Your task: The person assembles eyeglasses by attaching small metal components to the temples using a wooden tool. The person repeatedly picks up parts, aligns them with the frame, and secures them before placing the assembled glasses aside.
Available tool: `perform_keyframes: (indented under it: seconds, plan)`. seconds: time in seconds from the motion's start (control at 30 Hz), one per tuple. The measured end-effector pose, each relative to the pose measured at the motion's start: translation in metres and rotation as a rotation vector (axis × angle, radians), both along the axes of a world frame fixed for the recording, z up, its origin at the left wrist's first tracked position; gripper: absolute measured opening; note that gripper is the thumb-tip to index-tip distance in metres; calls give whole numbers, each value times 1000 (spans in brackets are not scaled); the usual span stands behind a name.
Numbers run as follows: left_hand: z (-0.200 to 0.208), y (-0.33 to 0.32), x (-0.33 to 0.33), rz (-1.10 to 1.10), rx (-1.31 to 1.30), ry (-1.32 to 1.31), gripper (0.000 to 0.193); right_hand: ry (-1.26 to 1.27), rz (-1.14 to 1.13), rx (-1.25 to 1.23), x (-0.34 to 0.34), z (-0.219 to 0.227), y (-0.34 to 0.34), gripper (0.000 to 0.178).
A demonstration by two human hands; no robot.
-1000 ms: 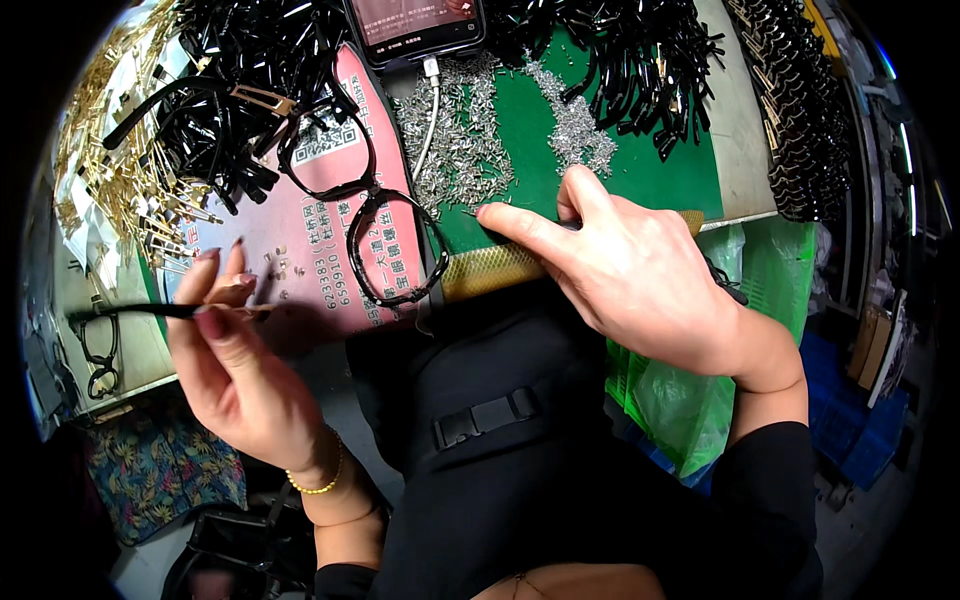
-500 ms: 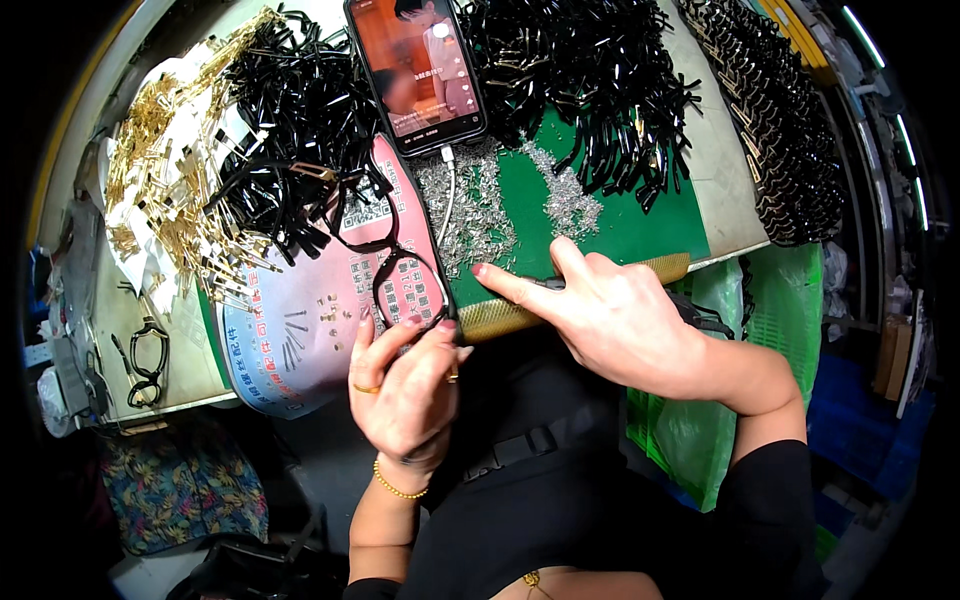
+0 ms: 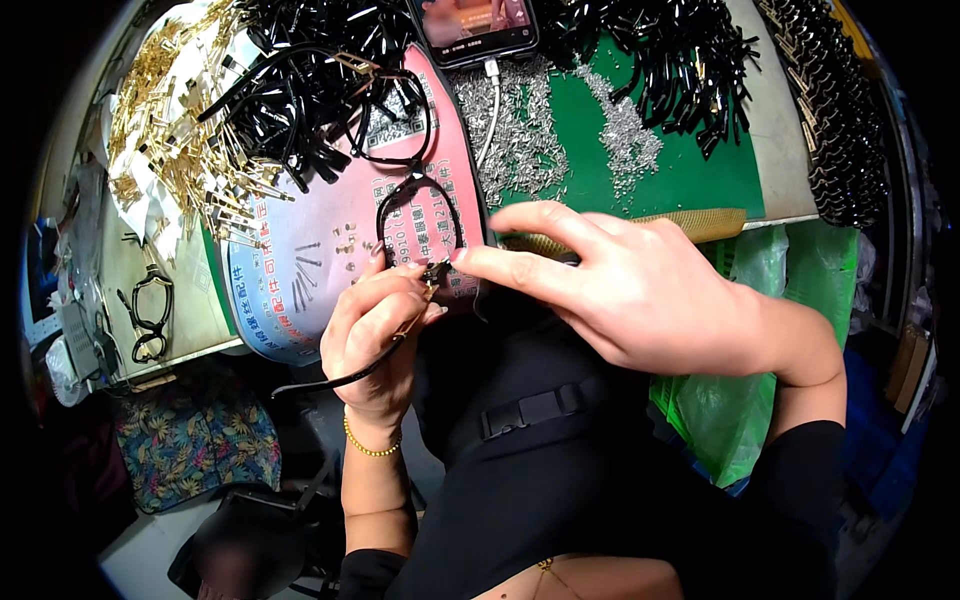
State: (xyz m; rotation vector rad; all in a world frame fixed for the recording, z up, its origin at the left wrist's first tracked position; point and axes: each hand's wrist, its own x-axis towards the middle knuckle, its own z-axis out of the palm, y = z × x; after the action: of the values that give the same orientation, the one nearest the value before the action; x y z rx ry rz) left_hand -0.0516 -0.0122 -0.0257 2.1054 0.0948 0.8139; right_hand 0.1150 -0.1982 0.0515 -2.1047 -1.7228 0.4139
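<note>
My left hand point(image 3: 372, 325) is closed on a black pair of eyeglasses point(image 3: 458, 208), pinching it near the hinge at its lower end. One temple runs out below the hand, and the other reaches toward the upper left. Metal shows at the hinge between my fingertips. My right hand point(image 3: 640, 290) comes in from the right, with its index finger stretched to the hinge and the tip against it. Its other fingers are partly curled. Something dark and slim shows under them, too hidden to name. Any small part at the fingertip cannot be seen.
Small silver screws point(image 3: 525, 140) lie heaped on the green mat point(image 3: 690, 180). Behind are black temples point(image 3: 690, 70), gold metal parts point(image 3: 160, 130) and a phone point(image 3: 475, 25) with a white cable. Another glasses frame point(image 3: 150, 312) lies far left. Green crates point(image 3: 715, 400) stand below the table's right side.
The view has shifted, so the table sits higher. My right index finger has moved from the screws to the hinge. My left hand has turned the glasses, and the lower temple now shows.
</note>
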Motion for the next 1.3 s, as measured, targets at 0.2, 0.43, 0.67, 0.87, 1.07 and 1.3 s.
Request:
perform_keyframes:
  seconds: [0.2,0.43,0.67,0.87,1.07,1.3]
  plan:
    - [0,0,3,27,-4,-10,30,9,116,-37,6,-5,12,57]
    - [7,1,6,-11,80,42,24,19,97,-54,8,-9,14,58]
    - [6,7,6,20,115,75,30,89,82,-52,10,-9,16,53]
    - [12,15,13,-73,78,117,33,116,76,-72,12,-11,18,51]
    - [23,15,19,-60,241,224,29,120,74,-76,14,-9,20,47]
    - [12,12,7,-71,161,170,26,117,66,-69,15,-9,19,47]
